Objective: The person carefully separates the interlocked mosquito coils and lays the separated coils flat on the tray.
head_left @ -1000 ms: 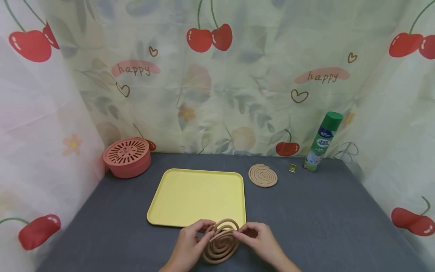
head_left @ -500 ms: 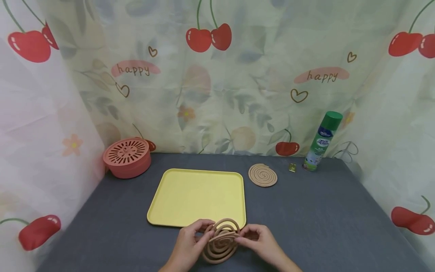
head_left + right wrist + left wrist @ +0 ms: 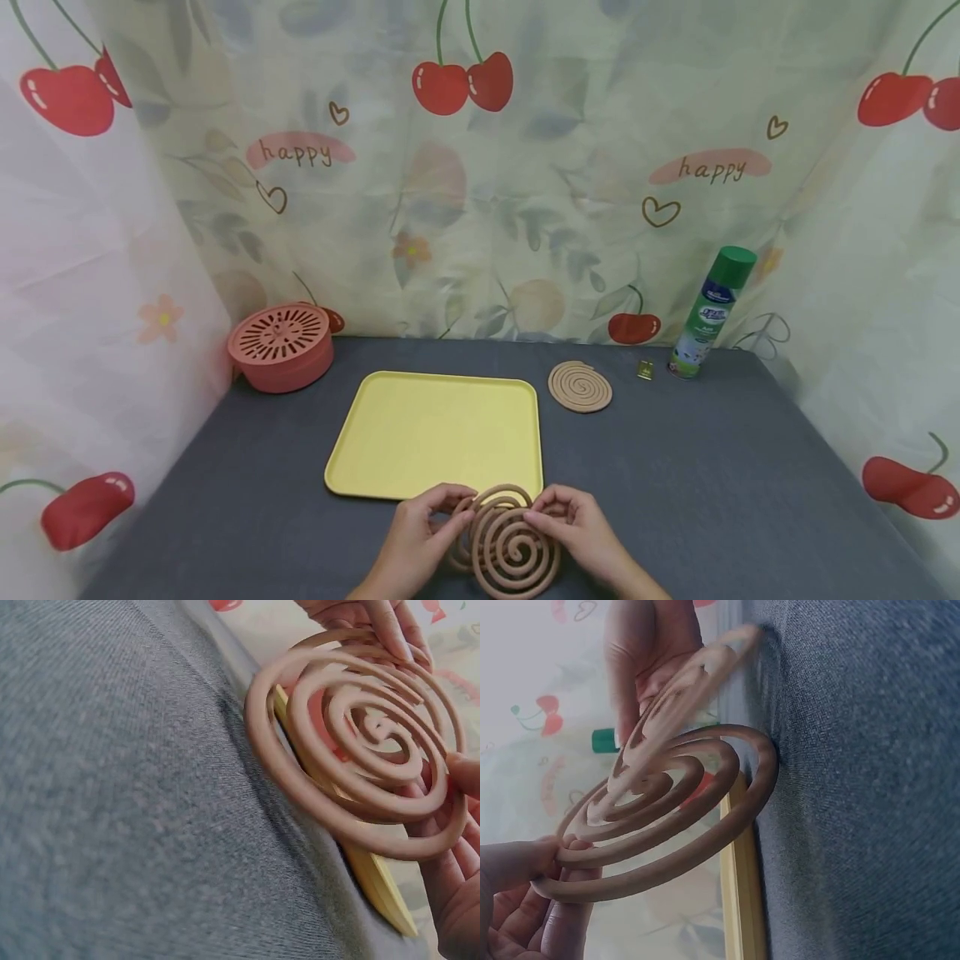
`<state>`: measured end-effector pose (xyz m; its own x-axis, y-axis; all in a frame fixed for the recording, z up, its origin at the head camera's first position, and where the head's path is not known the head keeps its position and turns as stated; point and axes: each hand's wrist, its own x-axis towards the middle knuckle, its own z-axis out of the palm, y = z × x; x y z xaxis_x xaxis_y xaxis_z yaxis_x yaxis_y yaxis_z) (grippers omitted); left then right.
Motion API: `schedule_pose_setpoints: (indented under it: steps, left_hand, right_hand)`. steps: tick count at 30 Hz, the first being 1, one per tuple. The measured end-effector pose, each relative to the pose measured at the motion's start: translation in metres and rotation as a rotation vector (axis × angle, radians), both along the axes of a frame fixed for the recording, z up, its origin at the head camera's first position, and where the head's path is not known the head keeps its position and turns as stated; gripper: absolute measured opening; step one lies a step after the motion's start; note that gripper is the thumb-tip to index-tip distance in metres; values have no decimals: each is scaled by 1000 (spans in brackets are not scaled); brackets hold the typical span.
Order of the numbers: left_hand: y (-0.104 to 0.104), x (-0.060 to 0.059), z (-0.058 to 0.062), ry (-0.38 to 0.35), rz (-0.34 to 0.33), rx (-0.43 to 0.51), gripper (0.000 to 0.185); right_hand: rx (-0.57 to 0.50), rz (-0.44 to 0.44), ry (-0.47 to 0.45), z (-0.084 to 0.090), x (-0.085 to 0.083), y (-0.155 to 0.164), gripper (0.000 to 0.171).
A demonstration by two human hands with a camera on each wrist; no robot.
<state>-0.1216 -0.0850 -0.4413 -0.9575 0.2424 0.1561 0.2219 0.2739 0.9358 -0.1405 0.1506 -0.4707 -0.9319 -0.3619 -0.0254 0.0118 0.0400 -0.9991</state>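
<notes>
In the head view, my left hand (image 3: 422, 533) pinches the edge of a brown mosquito coil (image 3: 753, 799) between thumb and fingers. My right hand (image 3: 581, 533) pinches a second brown mosquito coil (image 3: 262, 742), thumb on its near face. The right coil faces the head camera and overlaps part of the left one, hiding some of its rings. From the left wrist the two spirals look tilted apart, still crossing near their centres. Both are held at the front edge of the yellow tray (image 3: 442, 433).
Another flat mosquito coil (image 3: 580, 387) lies behind the tray's right side, beside a small gold metal piece (image 3: 645, 370). A green spray can (image 3: 711, 312) stands at back right. At back left is a round pink slotted box (image 3: 281, 348). Patterned curtains (image 3: 480, 208) enclose the grey table.
The right hand's coil has swung down and right, from lying nearly edge-on against the other coil to showing its full spiral. The left hand stays in place.
</notes>
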Motion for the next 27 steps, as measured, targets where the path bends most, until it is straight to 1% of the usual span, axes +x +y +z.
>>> schedule_pose_setpoints:
  steps: [5,8,10,12,15,17,19,22,27]
  left_hand:
    - [-1,-2,0,-28,15,2,21]
    - [-3,-4,0,-42,20,-2,21]
    - [-3,-6,0,-34,5,-18,21]
    - [-4,-6,0,-21,-24,-35,23]
    - [-5,-7,-1,-2,-64,-43,27]
    - [-6,-7,-1,-6,-70,-22,29]
    - [-7,-8,-2,-12,-62,10,29]
    - [-9,-10,-4,-34,-49,54,30]
    - [-14,-18,-7,-80,-40,96,33]
  right_hand:
    - [-4,15,-71,1,-1,3,28]
    - [-11,39,-97,2,-2,6,23]
    - [-23,51,-108,3,-3,8,21]
    - [-51,58,-115,4,-3,9,18]
    - [-110,48,-136,4,-3,10,11]
    - [-149,31,-153,4,-3,11,7]
    - [-175,9,-175,4,-3,13,6]
    - [-189,-19,-206,5,-3,15,6]
    - [-220,-17,-233,3,-3,19,6]
